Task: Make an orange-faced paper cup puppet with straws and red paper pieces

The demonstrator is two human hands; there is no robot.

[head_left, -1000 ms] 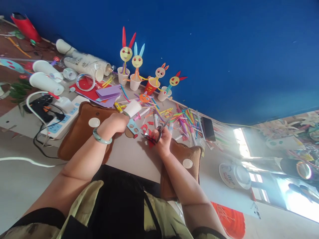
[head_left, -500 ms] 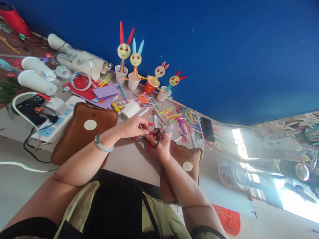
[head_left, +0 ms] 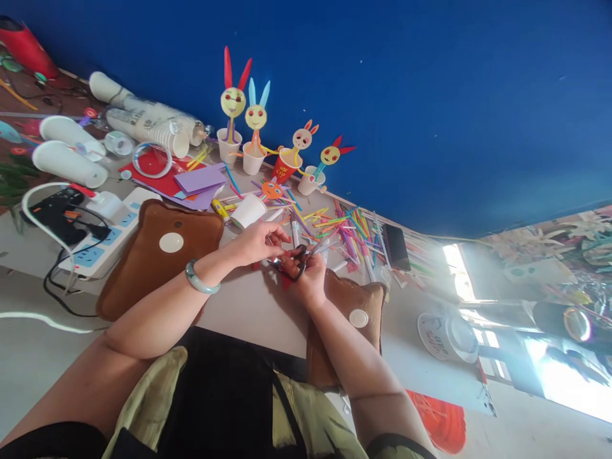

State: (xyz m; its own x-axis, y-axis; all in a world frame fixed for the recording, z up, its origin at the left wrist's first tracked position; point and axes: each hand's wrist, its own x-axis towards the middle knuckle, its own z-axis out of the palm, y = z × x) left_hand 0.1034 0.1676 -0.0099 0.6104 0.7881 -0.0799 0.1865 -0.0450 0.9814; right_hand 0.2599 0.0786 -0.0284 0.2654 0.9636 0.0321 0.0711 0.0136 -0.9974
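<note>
My right hand (head_left: 310, 274) is closed round a pair of scissors (head_left: 302, 271); their black handles show at its fingers. Close by on the left, my left hand (head_left: 262, 243) has its fingers bent together in a pinch near the right fingertips. Whatever lies between them is too small to make out. A bit of red shows just under the hands, partly hidden. Beyond the left hand a white paper cup (head_left: 248, 211) lies on its side, near an orange paper face (head_left: 272, 189).
Four rabbit-faced figures in cups (head_left: 285, 167) stand along the blue wall. Coloured sticks (head_left: 351, 229) and a phone (head_left: 396, 247) lie at the right. Brown cushions (head_left: 157, 268) flank my arms. A power strip (head_left: 102, 239), purple paper (head_left: 198, 180) and stacked cups (head_left: 148, 131) are at the left.
The view has shifted slightly. My left fingers have loosened and lifted a little from the right fingertips; the scissors stay in my right hand.
</note>
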